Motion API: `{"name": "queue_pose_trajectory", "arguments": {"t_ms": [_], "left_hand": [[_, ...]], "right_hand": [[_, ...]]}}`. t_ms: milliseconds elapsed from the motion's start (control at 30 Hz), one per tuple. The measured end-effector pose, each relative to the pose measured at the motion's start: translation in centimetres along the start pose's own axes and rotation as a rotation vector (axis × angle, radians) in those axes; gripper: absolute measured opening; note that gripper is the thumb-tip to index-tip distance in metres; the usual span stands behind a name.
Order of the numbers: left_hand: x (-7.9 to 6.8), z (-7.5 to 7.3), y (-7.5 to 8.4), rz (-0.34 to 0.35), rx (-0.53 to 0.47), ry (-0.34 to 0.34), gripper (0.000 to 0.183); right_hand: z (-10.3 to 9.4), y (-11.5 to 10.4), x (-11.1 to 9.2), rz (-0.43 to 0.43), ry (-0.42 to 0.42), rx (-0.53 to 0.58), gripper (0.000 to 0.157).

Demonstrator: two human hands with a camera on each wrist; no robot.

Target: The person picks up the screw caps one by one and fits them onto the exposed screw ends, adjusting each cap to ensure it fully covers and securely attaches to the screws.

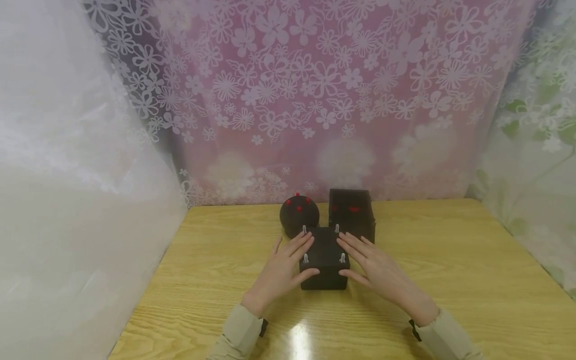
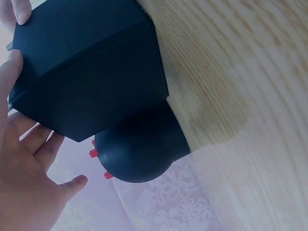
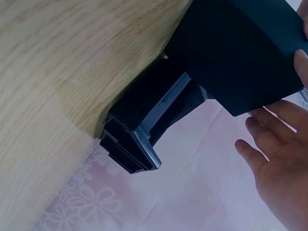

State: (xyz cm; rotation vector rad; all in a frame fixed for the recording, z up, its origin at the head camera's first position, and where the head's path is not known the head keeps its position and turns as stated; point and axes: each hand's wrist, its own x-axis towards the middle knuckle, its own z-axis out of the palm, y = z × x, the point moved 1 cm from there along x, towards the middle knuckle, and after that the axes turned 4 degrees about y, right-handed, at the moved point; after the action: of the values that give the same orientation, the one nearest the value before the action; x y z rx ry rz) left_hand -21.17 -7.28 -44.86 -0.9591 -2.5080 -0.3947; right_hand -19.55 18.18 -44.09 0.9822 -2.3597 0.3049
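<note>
A black box (image 1: 324,277) stands on the table with a metal screw (image 1: 306,258) sticking up near each corner of its top. My left hand (image 1: 281,267) rests at the left side of that top, fingers extended and thumb along the front edge. On the opposite side my right hand (image 1: 382,272) lies in much the same way, fingers straight and thumb at the front edge. In the left wrist view the fingertips of the left hand (image 2: 29,178) touch the box (image 2: 96,91). The right wrist view has the right hand (image 3: 284,163) against the box (image 3: 240,53).
Behind the box at left stands a round black container (image 1: 298,217) with several red pegs on top. At back right is a black box-like holder (image 1: 350,197) with red inside. Flowered curtains (image 1: 315,100) hang behind and beside the wooden table (image 1: 216,280).
</note>
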Motion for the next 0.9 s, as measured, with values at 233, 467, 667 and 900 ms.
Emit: {"name": "queue_pose_trajectory", "arguments": {"t_ms": [233, 467, 667, 900], "left_hand": [[0.2, 0.0, 0.1, 0.020, 0.069, -0.007, 0.074], [0.1, 0.2, -0.1, 0.031, 0.078, 0.027, 0.074], [0.0, 0.3, -0.1, 0.039, 0.053, 0.066, 0.073], [0.0, 0.0, 0.1, 0.030, 0.044, 0.051, 0.072]], "right_hand": [[0.0, 0.1, 0.3, -0.016, 0.020, -0.001, 0.074], [-0.5, 1.1, 0.6, -0.027, -0.004, 0.063, 0.069], [-2.1, 3.0, 1.5, 0.066, 0.026, 0.092, 0.049], [-2.5, 5.5, 4.3, 0.159, 0.072, 0.031, 0.034]]}}
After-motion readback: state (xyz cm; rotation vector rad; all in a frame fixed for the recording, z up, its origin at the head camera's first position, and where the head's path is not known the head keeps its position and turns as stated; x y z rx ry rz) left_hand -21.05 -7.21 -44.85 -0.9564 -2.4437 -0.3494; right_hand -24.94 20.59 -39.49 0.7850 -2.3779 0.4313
